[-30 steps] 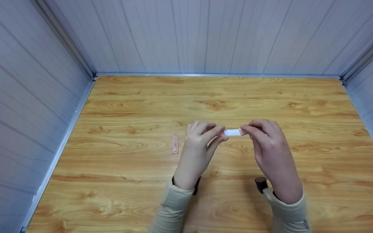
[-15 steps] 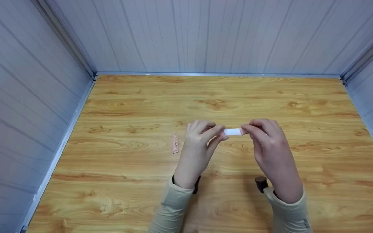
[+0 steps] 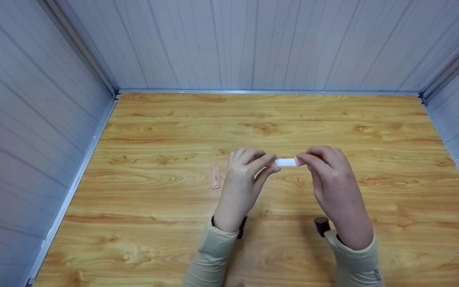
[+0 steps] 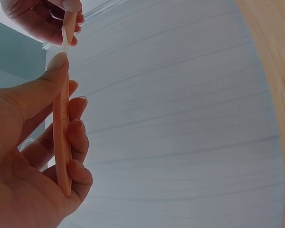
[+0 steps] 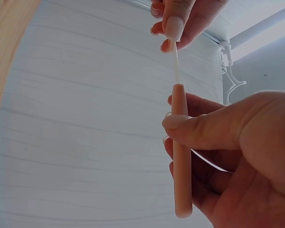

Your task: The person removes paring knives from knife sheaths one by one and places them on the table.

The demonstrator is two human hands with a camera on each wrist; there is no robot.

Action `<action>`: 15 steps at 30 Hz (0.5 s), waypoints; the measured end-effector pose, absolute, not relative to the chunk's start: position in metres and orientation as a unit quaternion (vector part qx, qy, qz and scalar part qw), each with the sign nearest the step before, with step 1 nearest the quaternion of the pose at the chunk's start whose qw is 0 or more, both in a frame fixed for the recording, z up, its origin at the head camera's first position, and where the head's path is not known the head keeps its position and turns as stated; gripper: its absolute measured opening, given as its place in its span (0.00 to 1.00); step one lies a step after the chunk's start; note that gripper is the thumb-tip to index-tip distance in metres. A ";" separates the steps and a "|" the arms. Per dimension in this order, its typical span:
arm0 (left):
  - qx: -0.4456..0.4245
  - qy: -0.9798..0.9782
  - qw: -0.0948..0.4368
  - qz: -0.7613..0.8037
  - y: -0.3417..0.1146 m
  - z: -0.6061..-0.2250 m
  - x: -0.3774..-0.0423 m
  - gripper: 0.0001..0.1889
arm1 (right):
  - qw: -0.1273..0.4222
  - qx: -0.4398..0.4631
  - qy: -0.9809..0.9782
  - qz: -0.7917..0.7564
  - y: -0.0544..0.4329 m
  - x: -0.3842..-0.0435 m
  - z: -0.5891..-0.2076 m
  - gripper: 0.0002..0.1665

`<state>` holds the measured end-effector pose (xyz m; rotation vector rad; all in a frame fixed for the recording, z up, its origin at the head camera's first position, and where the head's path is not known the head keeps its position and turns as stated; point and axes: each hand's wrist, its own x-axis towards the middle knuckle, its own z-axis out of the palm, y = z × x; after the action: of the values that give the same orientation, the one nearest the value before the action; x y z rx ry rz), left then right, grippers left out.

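Both hands hold a slim pink-orange piece with a thin, flat white strip (image 3: 285,162) showing across the gap between them. My left hand (image 3: 240,185) pinches one pink-orange part (image 4: 62,137), which bears small marks along its side; thumb on one face, fingers curled round the other. My right hand (image 3: 335,187) grips the other long rounded part (image 5: 182,166), tapered where the white strip meets it. The right wrist view shows the strip edge-on, running to the left hand's fingertips (image 5: 175,27). Its kind I cannot tell. Both hands are raised above the wooden table (image 3: 173,131).
A narrow pink strip (image 3: 216,176) with dark marks lies on the table just left of the left hand. Pale panelled walls (image 3: 233,44) enclose the table at the back and both sides. A dark round-ended camera part (image 3: 322,226) sticks out at the right wrist.
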<state>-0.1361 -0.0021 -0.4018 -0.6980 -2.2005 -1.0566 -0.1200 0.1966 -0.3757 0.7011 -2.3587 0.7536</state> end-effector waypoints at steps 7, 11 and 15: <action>-0.255 -0.829 0.294 -0.402 -0.003 -0.402 -0.134 0.11 | 0.282 0.260 -0.875 0.295 0.197 -0.119 -0.376 0.14; -0.258 -0.827 0.295 -0.402 -0.004 -0.401 -0.135 0.11 | 0.280 0.257 -0.878 0.290 0.197 -0.119 -0.376 0.14; -0.262 -0.825 0.295 -0.405 -0.004 -0.401 -0.135 0.10 | 0.274 0.257 -0.882 0.283 0.198 -0.119 -0.376 0.13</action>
<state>-0.1355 -0.0043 -0.4009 -0.6959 -2.1951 -1.0764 -0.1193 0.1981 -0.3762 0.6912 -2.3730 0.7600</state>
